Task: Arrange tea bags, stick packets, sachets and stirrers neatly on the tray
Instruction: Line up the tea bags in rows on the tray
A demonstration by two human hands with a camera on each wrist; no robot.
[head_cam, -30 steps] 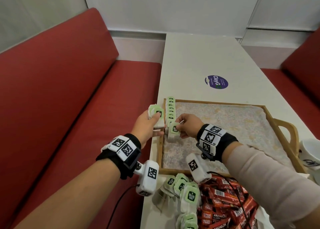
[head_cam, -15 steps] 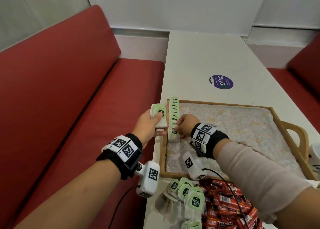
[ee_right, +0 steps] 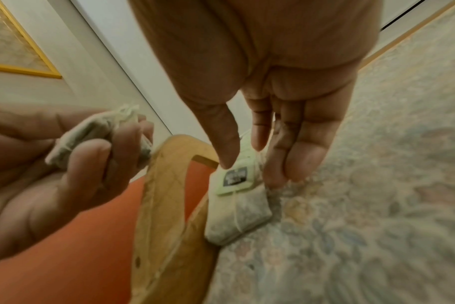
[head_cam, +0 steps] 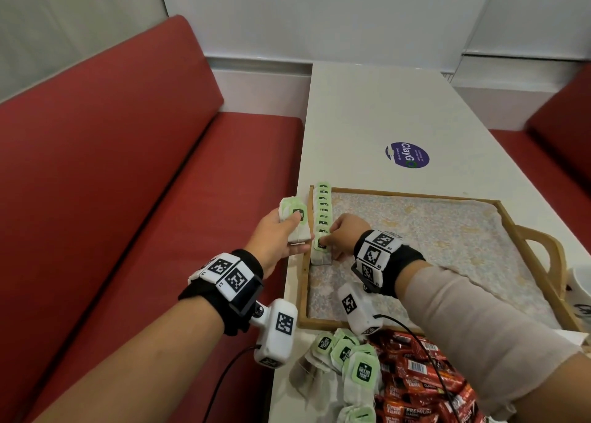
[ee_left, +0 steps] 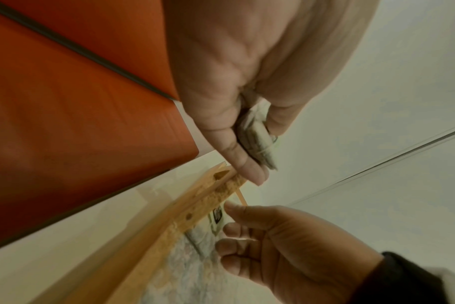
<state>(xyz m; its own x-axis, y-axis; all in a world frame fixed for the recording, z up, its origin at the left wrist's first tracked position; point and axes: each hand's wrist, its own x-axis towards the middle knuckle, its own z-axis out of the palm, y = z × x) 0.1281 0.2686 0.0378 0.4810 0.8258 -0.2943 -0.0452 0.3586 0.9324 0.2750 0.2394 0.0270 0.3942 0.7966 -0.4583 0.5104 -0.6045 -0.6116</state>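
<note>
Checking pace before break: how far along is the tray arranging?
Early. Done: one row of tea bags along the tray left edge. In hand: right hand sets the nearest bag; left hand holds a stack of tea bags. Left: loose tea bags and red packets.

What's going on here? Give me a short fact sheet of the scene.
setting: white table between red benches
tray: wooden tray, patterned liner
row: tea bags lined along the tray's left edge
left hand: holds a stack of tea bags
right hand: fingertips on the nearest bag of the row
waiting: loose tea bags and red packets near the tray
</note>
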